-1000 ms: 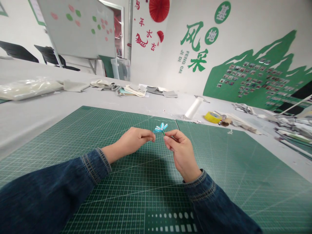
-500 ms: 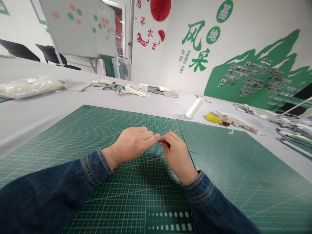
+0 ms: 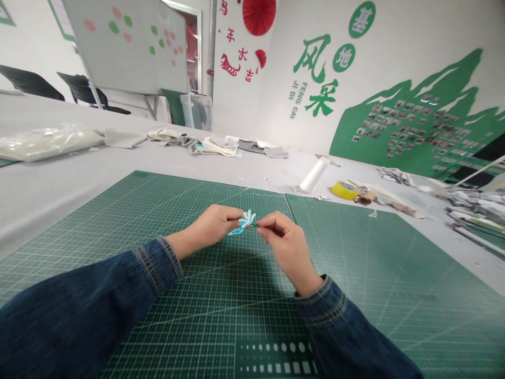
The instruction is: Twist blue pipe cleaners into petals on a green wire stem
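Between my hands, above the green cutting mat, is a small beaded flower with white and light-blue petals and a thin green stem. My left hand has its fingers closed on the petals, and a blue beaded loop hangs below them. The thumb and forefinger of my right hand pinch the green stem. Part of the flower is hidden behind the left fingers.
A second green mat adjoins on the right. Beyond it lie a white roll, yellow tape and fabric scraps. A plastic-wrapped bundle and folded cloths lie further back.
The flower, hidden behind my left hand before, now shows between my hands. My left hand has turned and drawn back a little from the right fingertips.
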Tool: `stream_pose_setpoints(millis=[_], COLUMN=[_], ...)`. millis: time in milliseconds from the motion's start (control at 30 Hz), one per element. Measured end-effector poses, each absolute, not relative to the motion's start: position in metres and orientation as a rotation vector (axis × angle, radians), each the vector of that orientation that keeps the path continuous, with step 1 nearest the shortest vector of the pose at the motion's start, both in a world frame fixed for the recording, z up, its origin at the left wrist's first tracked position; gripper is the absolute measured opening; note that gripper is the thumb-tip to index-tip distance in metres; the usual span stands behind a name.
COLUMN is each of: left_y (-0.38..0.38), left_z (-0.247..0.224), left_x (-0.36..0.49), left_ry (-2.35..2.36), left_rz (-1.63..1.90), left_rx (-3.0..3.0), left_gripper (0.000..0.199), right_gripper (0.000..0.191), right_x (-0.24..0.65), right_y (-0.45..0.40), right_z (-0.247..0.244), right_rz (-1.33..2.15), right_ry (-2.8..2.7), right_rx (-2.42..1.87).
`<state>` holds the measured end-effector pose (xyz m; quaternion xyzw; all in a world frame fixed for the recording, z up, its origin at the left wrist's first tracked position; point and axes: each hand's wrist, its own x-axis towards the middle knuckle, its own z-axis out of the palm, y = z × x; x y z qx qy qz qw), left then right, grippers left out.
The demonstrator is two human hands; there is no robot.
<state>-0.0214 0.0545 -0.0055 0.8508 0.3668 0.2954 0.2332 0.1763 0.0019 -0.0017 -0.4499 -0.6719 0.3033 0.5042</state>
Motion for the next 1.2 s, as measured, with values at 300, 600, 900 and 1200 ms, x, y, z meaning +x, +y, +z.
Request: stream_pose_setpoints(millis=[300,600,900,1200], left_y=[0.042,0.035,0.035,0.037], left_z=[-0.013,-0.009,-0.008,-0.007], left_x=[-0.004,-0.001,-0.003,-0.004], left_ry=[0.852,0.828,0.816,0.862], left_rz=[0.894,0.885,0.876,0.868], left_rx=[2.129,2.009,1.976,1.968], left_gripper=[0.018,0.015,0.016,0.016], right_gripper=[0.004,0.013,0.011,0.012], right_x=[0.176,0.172,0.171,0.175], right_y=[0.008,0.007,0.006,0.007], right_z=[-0.009,-0.006,-0.002,0.0], right_rz=[0.817,1.071,1.199,1.247], right_ry=[-1.342,-1.2,-1.151,-1.072], right_rx=[-1.142,-1.135,-1.042,-0.967])
